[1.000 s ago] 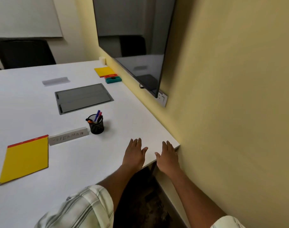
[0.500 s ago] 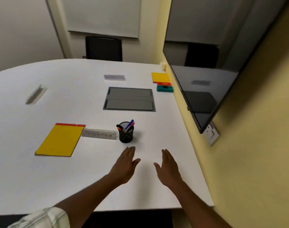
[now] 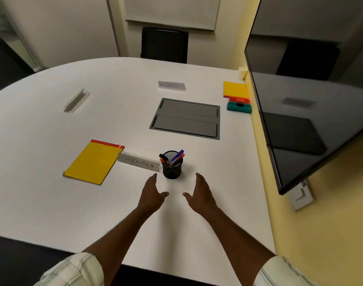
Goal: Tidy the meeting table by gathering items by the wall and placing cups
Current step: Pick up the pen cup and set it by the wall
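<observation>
The pen cup (image 3: 172,169) is black wire mesh, and the pens (image 3: 177,155) in it show purple, pink, orange and black. The table (image 3: 52,203) under the cup is plain white. Just left of the cup, the name card (image 3: 138,162) is pale grey with dark handwritten letters. Farther left, the notepad (image 3: 91,162) is yellow with a red strip along one edge. Beyond the cup, the panel (image 3: 185,118) is mid grey. Far beyond and to the right lie a second notepad (image 3: 235,89) in yellow, an orange block (image 3: 239,99) and a teal block (image 3: 239,107). Right of the cup, the wall (image 3: 331,223) is pale yellow and the screen (image 3: 300,100) is glossy black. The sleeves (image 3: 73,269), nearer than the cup, are cream with grey stripes.
</observation>
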`<state>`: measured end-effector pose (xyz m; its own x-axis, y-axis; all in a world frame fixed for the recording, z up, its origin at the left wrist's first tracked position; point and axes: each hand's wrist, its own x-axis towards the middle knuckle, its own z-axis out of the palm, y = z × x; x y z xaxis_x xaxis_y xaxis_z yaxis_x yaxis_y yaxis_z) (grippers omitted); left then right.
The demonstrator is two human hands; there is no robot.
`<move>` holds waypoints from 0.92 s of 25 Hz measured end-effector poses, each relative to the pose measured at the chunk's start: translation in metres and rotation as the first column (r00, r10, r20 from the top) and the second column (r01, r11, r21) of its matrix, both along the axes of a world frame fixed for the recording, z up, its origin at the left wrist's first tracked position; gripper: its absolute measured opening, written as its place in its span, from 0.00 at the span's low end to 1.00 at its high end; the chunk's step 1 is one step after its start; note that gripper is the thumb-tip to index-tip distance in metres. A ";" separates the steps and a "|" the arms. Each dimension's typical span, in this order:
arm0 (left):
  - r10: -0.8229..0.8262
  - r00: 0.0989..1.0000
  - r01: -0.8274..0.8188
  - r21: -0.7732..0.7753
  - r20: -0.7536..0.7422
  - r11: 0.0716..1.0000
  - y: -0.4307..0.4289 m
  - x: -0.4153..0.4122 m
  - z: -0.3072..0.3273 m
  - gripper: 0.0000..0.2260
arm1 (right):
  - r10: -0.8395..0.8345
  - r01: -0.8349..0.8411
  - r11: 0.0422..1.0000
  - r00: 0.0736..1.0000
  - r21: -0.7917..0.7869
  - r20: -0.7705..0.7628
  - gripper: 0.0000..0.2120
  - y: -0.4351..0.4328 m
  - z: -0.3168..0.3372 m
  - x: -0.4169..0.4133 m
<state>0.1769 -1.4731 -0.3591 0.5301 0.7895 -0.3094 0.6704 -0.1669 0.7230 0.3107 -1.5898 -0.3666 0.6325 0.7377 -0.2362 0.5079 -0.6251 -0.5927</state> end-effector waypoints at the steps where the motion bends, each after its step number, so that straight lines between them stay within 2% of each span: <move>1: 0.022 1.000 -0.022 -0.029 0.022 0.999 0.008 0.006 0.001 0.39 | -0.015 0.015 1.000 1.000 0.006 -0.023 0.42 0.007 -0.001 0.003; 4: 0.062 0.995 -0.053 -0.109 0.076 0.993 0.028 0.024 -0.004 0.41 | -0.065 0.067 0.998 0.993 0.019 -0.098 0.45 0.034 -0.008 0.019; 9: 0.040 0.993 -0.018 -0.187 0.115 0.982 0.053 0.045 -0.026 0.42 | -0.113 0.114 0.993 0.974 -0.005 -0.195 0.50 0.073 -0.030 0.037; 11: 0.054 0.977 -0.015 -0.189 0.205 0.982 0.059 0.050 -0.034 0.37 | -0.139 0.143 0.990 0.961 0.003 -0.240 0.50 0.088 -0.039 0.043; 12: 0.045 0.965 -0.002 -0.165 0.257 0.986 0.063 0.053 -0.036 0.35 | -0.150 0.163 0.986 0.953 0.027 -0.264 0.49 0.094 -0.041 0.044; 14: 0.049 0.950 0.001 -0.158 0.309 0.987 0.069 0.058 -0.041 0.37 | -0.157 0.197 0.974 0.942 0.111 -0.296 0.45 0.104 -0.045 0.047; 18: 0.158 0.933 -0.045 -0.333 0.322 0.942 0.073 0.066 -0.047 0.37 | -0.164 0.247 0.947 0.923 0.206 -0.349 0.32 0.115 -0.051 0.047; 23: 0.225 0.908 -0.074 -0.394 0.352 0.916 0.076 0.075 -0.050 0.37 | -0.232 0.344 0.910 0.885 0.232 -0.403 0.30 0.122 -0.058 0.040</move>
<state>0.2517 -1.3970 -0.4094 0.5502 0.7398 -0.3873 0.3241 0.2383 0.9155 0.3503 -1.4681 -0.4244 0.7399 0.6057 -0.2927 0.0493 -0.4828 -0.8743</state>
